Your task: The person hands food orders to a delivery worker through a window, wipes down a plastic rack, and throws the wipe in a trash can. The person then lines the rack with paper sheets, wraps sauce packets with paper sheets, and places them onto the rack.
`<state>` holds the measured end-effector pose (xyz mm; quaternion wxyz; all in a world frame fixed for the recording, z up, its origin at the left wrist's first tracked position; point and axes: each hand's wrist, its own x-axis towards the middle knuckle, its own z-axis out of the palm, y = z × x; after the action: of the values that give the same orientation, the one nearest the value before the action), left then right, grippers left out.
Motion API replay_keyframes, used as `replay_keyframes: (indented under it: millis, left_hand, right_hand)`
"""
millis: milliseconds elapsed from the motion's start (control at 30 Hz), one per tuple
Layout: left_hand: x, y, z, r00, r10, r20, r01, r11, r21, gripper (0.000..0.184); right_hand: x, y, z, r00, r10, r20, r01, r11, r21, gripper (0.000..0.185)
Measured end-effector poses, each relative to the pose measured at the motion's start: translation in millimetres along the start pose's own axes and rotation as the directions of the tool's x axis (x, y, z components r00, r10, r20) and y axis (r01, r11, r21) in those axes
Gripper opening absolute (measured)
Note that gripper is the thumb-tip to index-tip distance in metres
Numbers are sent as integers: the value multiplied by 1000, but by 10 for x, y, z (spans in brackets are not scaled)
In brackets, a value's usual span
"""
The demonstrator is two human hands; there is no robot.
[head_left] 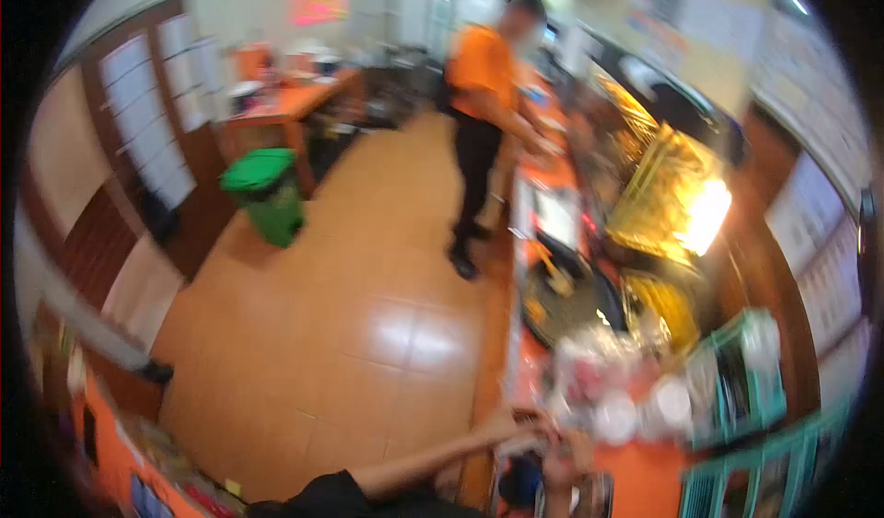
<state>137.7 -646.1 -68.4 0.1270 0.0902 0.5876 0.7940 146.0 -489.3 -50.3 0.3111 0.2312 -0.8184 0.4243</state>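
My left hand (517, 423) reaches in from a dark sleeve at the bottom, over the near end of the orange counter (645, 481). Its fingers are curled, close to my right hand (568, 460). The right fingers also look closed. Blur hides what lies between the two hands. Just below them is a dark blue round object (522, 481), its kind unclear. Ahead of the hands stand white round tubs (616, 418) and clear plastic bags (589, 357).
A black pan (571, 306) with a wooden utensil (557, 274) sits farther along, beside a lit gold-coloured case (658, 196). Teal baskets (760, 463) stand at right. A person in an orange shirt (481, 67) works at the counter. A green bin (267, 196) stands on the tiled floor.
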Motion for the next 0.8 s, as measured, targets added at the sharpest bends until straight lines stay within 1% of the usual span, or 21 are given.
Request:
replay_keyframes:
  millis: [33,67,133,167,200,233,267,300,367,400,433,467,500,533,567,600,633,667,700,767,800]
  left_hand:
    - [44,-61,16,998,48,-51,-56,986,-157,11]
    - [5,236,159,981,-66,-183,27,978,-206,9]
    - [84,249,125,980,6,-198,-20,997,-71,8]
    - [90,262,174,990,-33,-135,24,997,-71,8]
    - [109,308,210,988,-26,-152,21,999,-34,8]
    - [155,332,253,984,-5,-177,6,1000,6,9]
    - [193,328,296,990,-18,-140,19,1000,10,9]
    - [233,309,342,995,6,-103,-5,1000,14,10]
    - [259,280,473,999,3,-47,-3,1000,14,11]
    - [298,297,559,1000,15,-18,-15,1000,-18,12]
    - [338,311,644,1000,27,14,-27,998,-52,13]
    - [365,317,707,995,61,78,-61,998,-1,16]
    - [380,304,791,992,49,113,-49,999,-3,16]
    - [397,296,875,990,60,130,-60,998,-1,17]
    - [409,286,961,987,70,146,-71,997,2,19]
    - [444,297,1022,964,51,259,-40,998,-50,24]
    - [470,257,1064,957,40,287,-26,998,-51,24]
    - [499,197,1099,938,55,343,-26,996,-89,26]
    - [524,153,1150,915,72,397,-23,992,-126,28]
    - [568,225,1323,888,76,454,-26,993,-114,32]
    - [624,171,1363,890,60,451,-11,994,-110,34]
  right_hand:
    - [103,-111,-68,992,106,62,-109,993,48,8]
    - [197,-150,-75,992,120,36,-121,991,48,7]
    - [308,-246,-135,988,154,3,-153,986,68,7]
    - [328,-255,-189,987,159,-14,-157,983,90,6]
    - [322,-254,-232,980,193,-53,-190,980,56,6]
    - [315,-236,-269,979,190,-72,-184,980,79,6]
    - [303,-229,-315,980,183,-84,-174,979,107,5]
    - [304,-216,-378,976,194,-102,-185,978,90,5]
    - [263,-260,-523,951,288,-114,-279,957,84,5]
    - [252,-269,-599,927,358,-112,-345,931,116,4]
    - [257,-261,-679,918,371,-138,-359,927,104,4]
    - [259,-249,-769,916,375,-141,-362,926,111,5]
    - [235,-238,-854,915,377,-146,-363,925,115,8]
    - [168,-190,-869,872,470,-137,-426,866,261,12]
    - [131,-183,-932,862,480,-165,-435,866,247,12]
    - [117,-177,-998,823,535,-191,-483,836,258,12]
    - [94,-171,-1057,780,588,-213,-529,803,274,12]
    - [37,-99,-1077,763,574,-298,-492,814,309,12]
    - [-6,-71,-1137,750,580,-320,-500,812,300,12]
    - [-80,-29,-1298,593,677,-435,-423,722,548,12]
    - [-69,-48,-1410,589,646,-486,-440,761,477,13]
